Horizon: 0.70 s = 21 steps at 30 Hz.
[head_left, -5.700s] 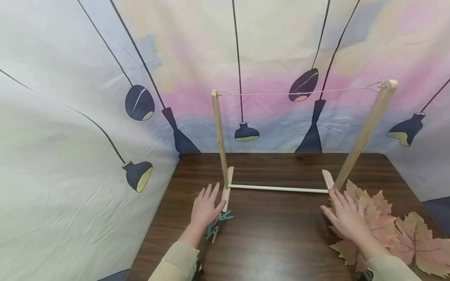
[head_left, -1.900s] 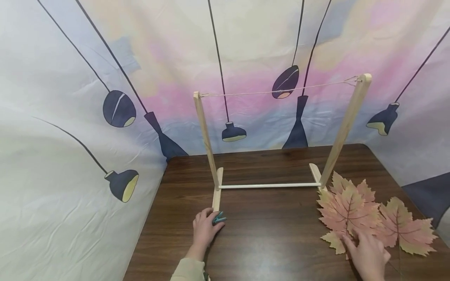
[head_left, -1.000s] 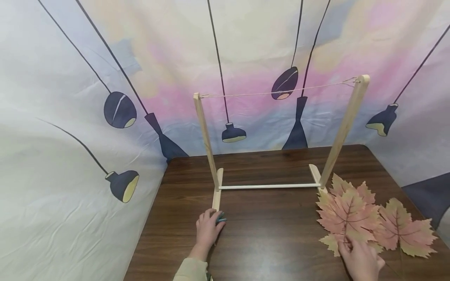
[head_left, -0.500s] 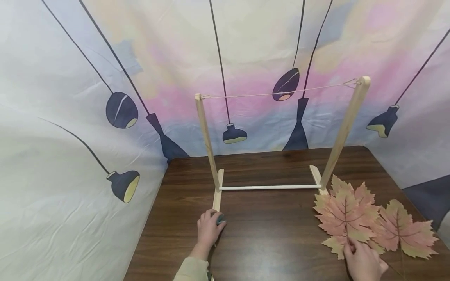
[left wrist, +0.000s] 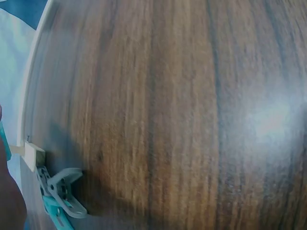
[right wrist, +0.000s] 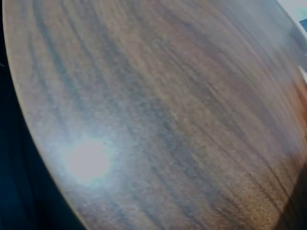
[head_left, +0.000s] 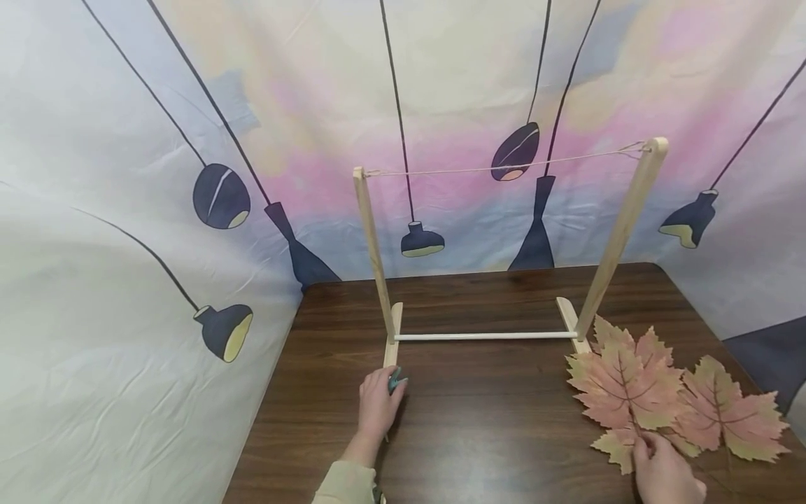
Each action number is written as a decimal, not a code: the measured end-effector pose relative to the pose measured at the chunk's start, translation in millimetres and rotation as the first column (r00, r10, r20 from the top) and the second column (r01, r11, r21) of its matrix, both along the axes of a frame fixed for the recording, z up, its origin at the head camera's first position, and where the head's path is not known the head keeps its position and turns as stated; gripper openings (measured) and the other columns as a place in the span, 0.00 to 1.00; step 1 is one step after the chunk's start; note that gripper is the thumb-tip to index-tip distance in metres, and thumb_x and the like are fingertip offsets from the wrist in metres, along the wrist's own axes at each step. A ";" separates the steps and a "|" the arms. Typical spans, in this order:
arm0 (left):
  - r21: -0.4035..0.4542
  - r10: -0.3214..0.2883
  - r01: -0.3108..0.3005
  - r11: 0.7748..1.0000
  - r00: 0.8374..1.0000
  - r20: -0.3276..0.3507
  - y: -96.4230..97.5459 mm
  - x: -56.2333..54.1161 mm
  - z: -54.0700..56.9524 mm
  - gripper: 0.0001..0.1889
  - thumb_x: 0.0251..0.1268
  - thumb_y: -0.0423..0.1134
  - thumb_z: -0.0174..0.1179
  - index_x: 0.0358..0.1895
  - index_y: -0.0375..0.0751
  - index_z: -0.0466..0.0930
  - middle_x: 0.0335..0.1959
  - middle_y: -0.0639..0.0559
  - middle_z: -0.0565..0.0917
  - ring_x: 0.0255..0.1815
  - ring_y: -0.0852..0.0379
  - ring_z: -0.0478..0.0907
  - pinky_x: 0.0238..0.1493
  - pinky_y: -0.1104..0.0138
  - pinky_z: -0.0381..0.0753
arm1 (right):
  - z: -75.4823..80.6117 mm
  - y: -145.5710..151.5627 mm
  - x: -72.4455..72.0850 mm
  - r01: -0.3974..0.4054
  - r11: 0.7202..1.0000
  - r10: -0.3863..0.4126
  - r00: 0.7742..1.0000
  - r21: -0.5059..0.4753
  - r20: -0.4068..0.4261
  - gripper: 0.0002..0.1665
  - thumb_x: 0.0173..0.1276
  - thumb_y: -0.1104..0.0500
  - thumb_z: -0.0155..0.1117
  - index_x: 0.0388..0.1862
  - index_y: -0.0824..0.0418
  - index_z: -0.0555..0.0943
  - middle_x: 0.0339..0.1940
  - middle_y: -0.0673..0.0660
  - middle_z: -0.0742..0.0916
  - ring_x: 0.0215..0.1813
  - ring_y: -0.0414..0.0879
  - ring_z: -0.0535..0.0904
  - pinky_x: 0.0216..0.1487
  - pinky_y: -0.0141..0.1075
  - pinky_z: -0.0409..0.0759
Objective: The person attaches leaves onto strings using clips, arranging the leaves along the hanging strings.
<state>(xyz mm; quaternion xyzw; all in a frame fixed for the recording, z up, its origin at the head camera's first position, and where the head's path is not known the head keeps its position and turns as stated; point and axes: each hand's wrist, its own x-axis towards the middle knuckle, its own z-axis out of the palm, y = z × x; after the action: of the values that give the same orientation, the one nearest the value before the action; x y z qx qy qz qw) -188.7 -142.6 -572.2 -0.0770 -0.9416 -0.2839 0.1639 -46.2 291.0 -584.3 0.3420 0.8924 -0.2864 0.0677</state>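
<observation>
My left hand (head_left: 376,406) pinches a teal clothespin (head_left: 394,380) between thumb and fingers, close to the left foot of a wooden stand. In the left wrist view, a grey clothespin (left wrist: 67,194) and a teal clothespin (left wrist: 56,213) lie on the table below that hand. At the lower right, my right hand (head_left: 666,470) pinches the stem of a pink-and-yellow artificial maple leaf (head_left: 620,388). That leaf overlaps others in a pile, and a separate-looking leaf (head_left: 720,413) spreads to its right. The right wrist view shows only tabletop, neither hand nor leaf.
The stand has a left post (head_left: 374,252), a right post (head_left: 623,238) and a white rod (head_left: 485,337) low between them. A thin string (head_left: 453,171) spans the post tops. Behind the dark wooden table (head_left: 491,406) hangs a cloth printed with lamps (head_left: 422,241).
Both hands earlier lay with spread fingers at the stand's feet. Since then the left has taken a clothespin and the right a leaf stem. Lately the left hand has shifted slightly forward with the clothespin.
</observation>
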 end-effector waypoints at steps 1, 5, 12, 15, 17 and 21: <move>0.007 0.000 0.000 1.000 1.000 -0.004 0.4 -0.1 1.1 0.17 0.55 0.41 0.67 0.48 0.42 0.78 0.43 0.48 0.80 0.45 0.48 0.74 0.47 0.53 0.68 | 1.5 0.5 0.1 0.002 1.000 -0.002 1.000 -0.010 0.004 0.24 0.72 0.50 0.45 0.55 0.66 0.73 0.29 0.55 0.81 0.33 0.56 0.77 0.39 0.55 0.61; 0.032 0.013 -0.013 0.999 1.000 0.003 1.4 -0.1 5.6 0.18 0.56 0.41 0.67 0.49 0.41 0.78 0.42 0.48 0.80 0.43 0.49 0.73 0.45 0.55 0.69 | 6.8 2.5 1.1 -0.001 0.999 0.001 1.000 -0.033 0.002 0.24 0.72 0.50 0.45 0.55 0.67 0.73 0.32 0.57 0.82 0.36 0.58 0.77 0.39 0.56 0.61; 0.055 0.034 -0.036 0.998 0.999 0.036 2.4 0.1 11.4 0.18 0.57 0.41 0.66 0.50 0.41 0.78 0.44 0.48 0.80 0.44 0.49 0.73 0.46 0.55 0.69 | 9.2 8.3 2.6 -0.001 0.999 0.002 1.000 -0.034 0.026 0.26 0.71 0.48 0.44 0.55 0.66 0.75 0.33 0.57 0.83 0.38 0.59 0.78 0.40 0.55 0.59; 0.060 0.029 -0.030 0.998 0.999 0.018 2.8 0.5 12.8 0.18 0.57 0.41 0.66 0.50 0.41 0.78 0.44 0.48 0.80 0.45 0.49 0.73 0.46 0.55 0.69 | 7.7 10.7 4.2 0.014 0.999 -0.012 0.999 -0.030 0.049 0.29 0.71 0.44 0.44 0.53 0.67 0.75 0.34 0.59 0.84 0.36 0.59 0.79 0.41 0.55 0.62; 0.067 0.026 -0.027 0.997 1.000 0.008 3.3 1.0 13.8 0.18 0.56 0.41 0.67 0.50 0.41 0.78 0.44 0.48 0.80 0.45 0.49 0.74 0.47 0.55 0.69 | 6.4 11.6 5.5 0.032 0.999 -0.030 0.998 -0.034 0.060 0.30 0.71 0.43 0.43 0.52 0.69 0.74 0.35 0.61 0.83 0.34 0.57 0.79 0.39 0.53 0.66; 0.076 0.027 -0.027 0.997 1.000 -0.002 3.1 3.0 15.1 0.18 0.56 0.40 0.67 0.50 0.40 0.78 0.44 0.48 0.80 0.44 0.49 0.74 0.47 0.55 0.69 | 4.4 11.1 8.1 0.058 0.997 -0.056 0.997 -0.051 0.051 0.33 0.71 0.41 0.42 0.53 0.71 0.69 0.35 0.62 0.82 0.31 0.55 0.79 0.33 0.48 0.71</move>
<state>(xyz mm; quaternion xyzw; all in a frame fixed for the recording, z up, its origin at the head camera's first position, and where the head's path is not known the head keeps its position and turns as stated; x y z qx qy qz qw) -185.7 -139.6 -557.0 -0.0586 -0.9309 -0.3169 0.1719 -38.2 302.0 -579.9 0.3724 0.8725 -0.3031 0.0904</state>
